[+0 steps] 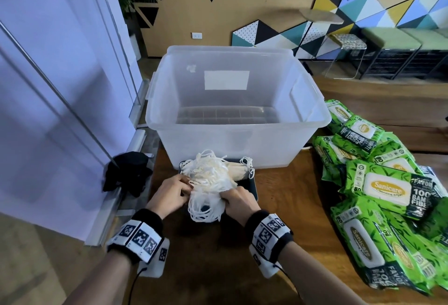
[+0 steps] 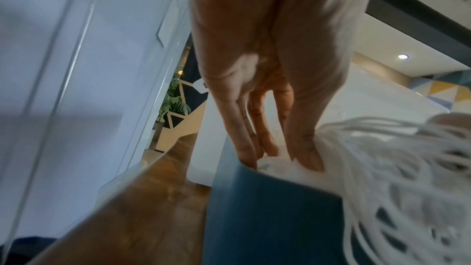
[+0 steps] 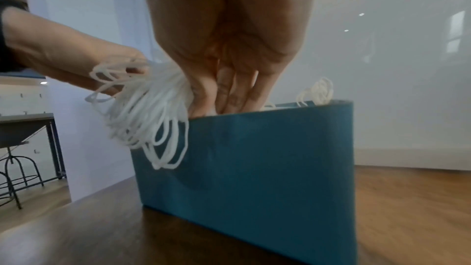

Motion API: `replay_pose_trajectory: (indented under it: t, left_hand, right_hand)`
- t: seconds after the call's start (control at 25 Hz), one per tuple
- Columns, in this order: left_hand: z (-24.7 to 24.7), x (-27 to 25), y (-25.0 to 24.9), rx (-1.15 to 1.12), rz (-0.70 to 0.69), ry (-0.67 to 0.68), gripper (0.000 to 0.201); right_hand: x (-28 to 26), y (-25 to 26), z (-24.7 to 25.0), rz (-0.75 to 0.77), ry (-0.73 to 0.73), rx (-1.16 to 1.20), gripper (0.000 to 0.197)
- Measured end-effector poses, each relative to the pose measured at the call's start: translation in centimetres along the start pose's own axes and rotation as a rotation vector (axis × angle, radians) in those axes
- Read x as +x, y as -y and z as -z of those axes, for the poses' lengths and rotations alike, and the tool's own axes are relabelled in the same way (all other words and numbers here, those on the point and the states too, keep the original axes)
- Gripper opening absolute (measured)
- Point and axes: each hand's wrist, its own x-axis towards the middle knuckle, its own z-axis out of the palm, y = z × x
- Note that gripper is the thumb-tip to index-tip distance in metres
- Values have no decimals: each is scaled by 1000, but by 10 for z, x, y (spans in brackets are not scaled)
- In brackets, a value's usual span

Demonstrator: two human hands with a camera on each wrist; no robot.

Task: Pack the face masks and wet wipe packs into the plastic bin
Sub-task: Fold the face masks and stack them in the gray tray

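Both hands, the left hand (image 1: 169, 192) and right hand (image 1: 238, 201), grip a white bundle of face masks (image 1: 213, 178) inside a blue rectangular box (image 3: 254, 160) on the wooden tabletop (image 1: 291, 198), before the clear plastic bin (image 1: 232, 144); green wet wipe packs (image 1: 383, 190) lie rightward.

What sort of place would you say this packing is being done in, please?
Probably an office lounge or shared workspace: a geometric coloured wall, green cushioned bench seating, a glass partition, and a wooden table.
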Motion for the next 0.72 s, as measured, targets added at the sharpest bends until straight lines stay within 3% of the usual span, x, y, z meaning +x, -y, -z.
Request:
replay_pose_trajectory:
  t: [0.16,0.36,0.44,0.72]
  left_hand:
    - [-2,-7,2,44,2,19,12]
    - [-1,-11,-7,184,-14,31,18]
    - [-3,-11,-10,196,-6,38,19]
    - [-16,-3,-13,402,112,75,23]
  right_hand:
    - [4,-6,3,32,121,63,24]
    - [-10,-5,-5,66,-102,179,26]
    - [-7,1,-7,16,-106,175,27]
    - [-13,0,8,-87,239,56,39]
